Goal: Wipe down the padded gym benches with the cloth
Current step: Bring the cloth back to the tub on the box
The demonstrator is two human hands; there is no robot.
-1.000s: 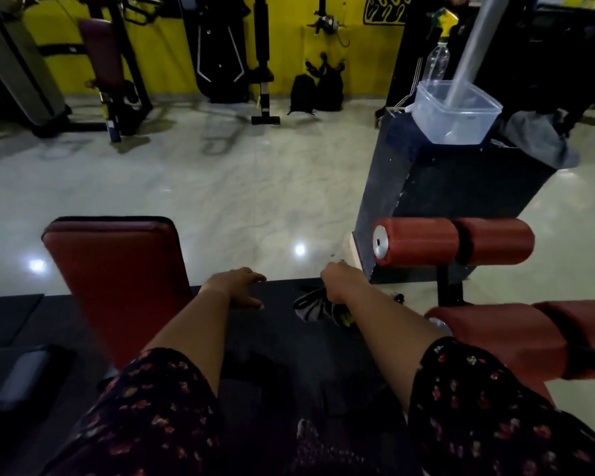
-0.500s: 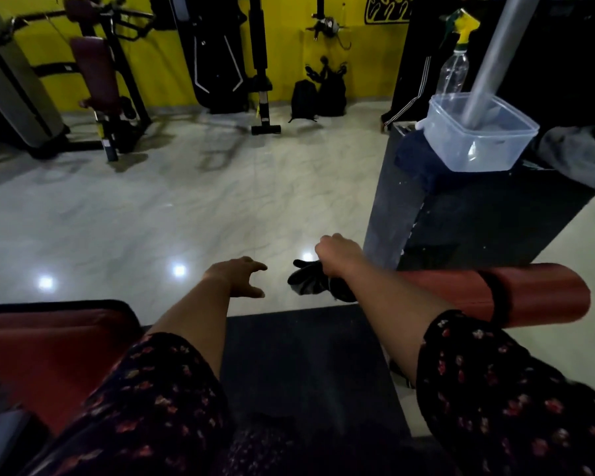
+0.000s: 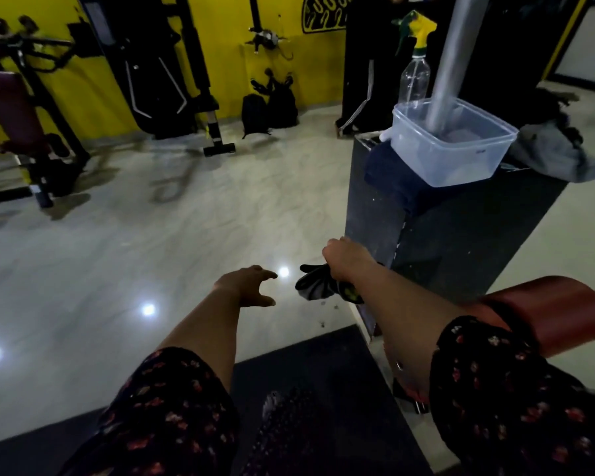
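1. Far left of the box (image 3: 443, 235), by the yellow wall (image 3: 83, 87): a maroon padded bench (image 3: 11, 108). Nothing is touching it.
2. Left of the box, over bare floor (image 3: 117, 252): the left hand (image 3: 248, 286), fingers spread and loosely bent, holding nothing.
3. Just left of the box's near corner: the cloth (image 3: 315, 286), dark and bunched, in the air and on no pad.
4. At that same corner: the right hand (image 3: 344, 259), a fist wrapped round the cloth, with the loose end poking out leftward.
5. On top of the box: a clear tub (image 3: 461, 156), with a spray bottle (image 3: 414, 73) behind it.
6. Right of the box and lower: a red roller pad (image 3: 547, 310), partly behind the right sleeve (image 3: 495, 389).
7. My read is that we are between pads, with no wiping under way. The next move calls for laying the cloth flat on a pad. The roller pad is nearest. The cloth may need the tub first, but I cannot tell whether it is damp.
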